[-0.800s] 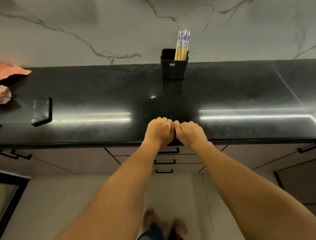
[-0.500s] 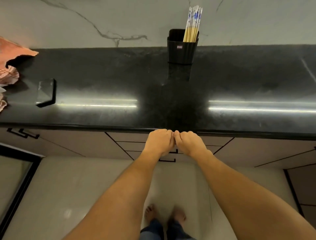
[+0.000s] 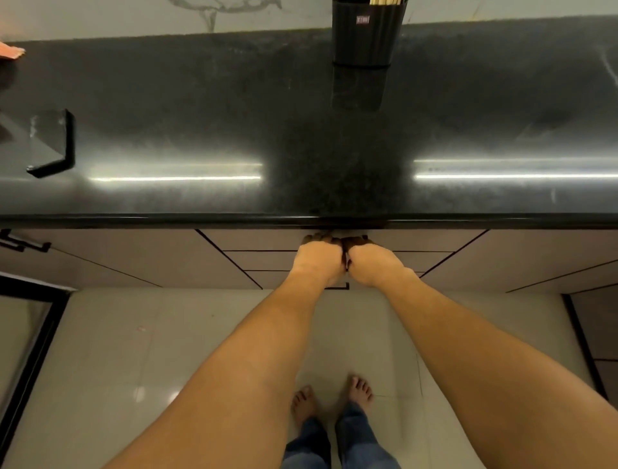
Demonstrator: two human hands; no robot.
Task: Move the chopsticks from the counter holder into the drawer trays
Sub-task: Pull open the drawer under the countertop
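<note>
A black ribbed holder (image 3: 364,40) stands at the back of the dark counter (image 3: 200,117), and only the bottom ends of the wooden chopsticks (image 3: 388,2) show at the frame's top edge. Side by side just below the counter's front edge, my left hand (image 3: 317,259) and my right hand (image 3: 374,264) press against the top drawer (image 3: 261,240). The fingers of both are curled over the spot where its handle is, hiding it. The drawer is closed, so no trays show.
A black phone-like slab (image 3: 50,144) lies on the counter at the left, with a scrap of orange cloth (image 3: 11,52) at the far left edge. Two more drawer fronts sit below the top one; the lowest one's handle (image 3: 339,287) peeks out. My bare feet stand on pale tiles.
Both hands, still together, have dropped from the counter's front edge onto the top drawer front. The view has tilted down, pushing the holder to the top edge.
</note>
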